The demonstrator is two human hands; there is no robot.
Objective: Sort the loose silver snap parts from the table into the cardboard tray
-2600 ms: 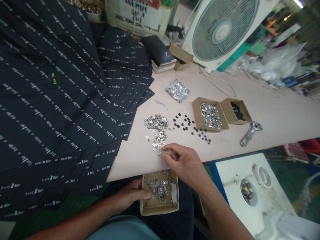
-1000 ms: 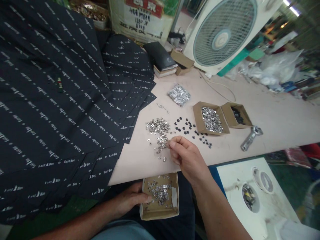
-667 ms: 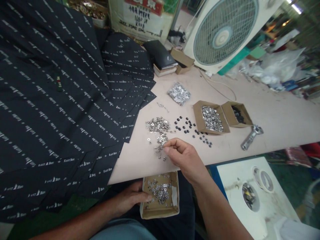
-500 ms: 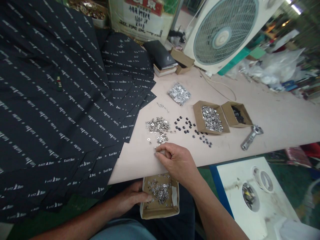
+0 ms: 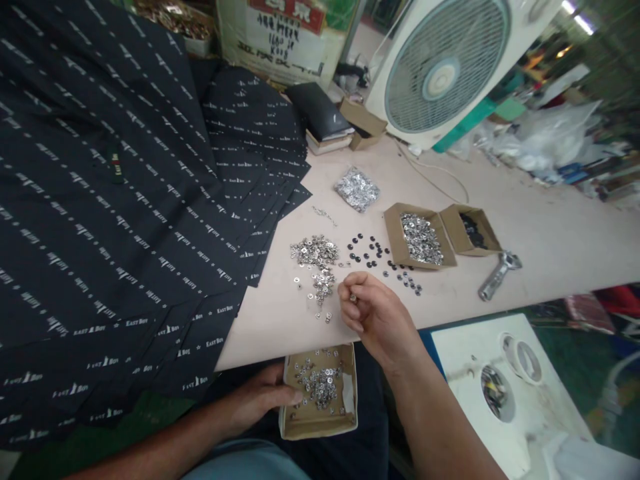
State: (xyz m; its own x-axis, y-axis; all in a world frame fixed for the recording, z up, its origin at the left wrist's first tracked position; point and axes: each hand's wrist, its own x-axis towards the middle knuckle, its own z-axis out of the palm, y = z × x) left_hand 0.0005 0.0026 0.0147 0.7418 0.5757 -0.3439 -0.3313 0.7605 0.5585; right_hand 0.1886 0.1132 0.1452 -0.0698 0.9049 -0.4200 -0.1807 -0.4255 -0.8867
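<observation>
My left hand (image 5: pixel 273 392) grips the left wall of a shallow cardboard box (image 5: pixel 320 425), its thumb over the rim. Small silver snap fasteners (image 5: pixel 325 387) lie scattered inside the box, which is held just below the table's front edge. Above the table edge, my right hand (image 5: pixel 377 313) is turned partly palm up with its fingers curled. A small metal snap fastener (image 5: pixel 353 298) shows between its thumb and fingers. Left of that hand, a loose pile of silver snap fasteners (image 5: pixel 315 251) spreads across the tabletop, with a few stray ones nearer the edge.
Black snap caps (image 5: pixel 369 256) lie right of the pile. Beyond them stand a box of silver parts (image 5: pixel 423 240), a box of dark parts (image 5: pixel 473 233) and a metal tool (image 5: pixel 499 275). Printed dark fabric (image 5: pixel 125 200) covers the left; a fan (image 5: pixel 443 73) stands behind.
My right hand has moved right, away from the pile, and turned palm up with a snap fastener showing in it. My left hand and the box have stayed in place.
</observation>
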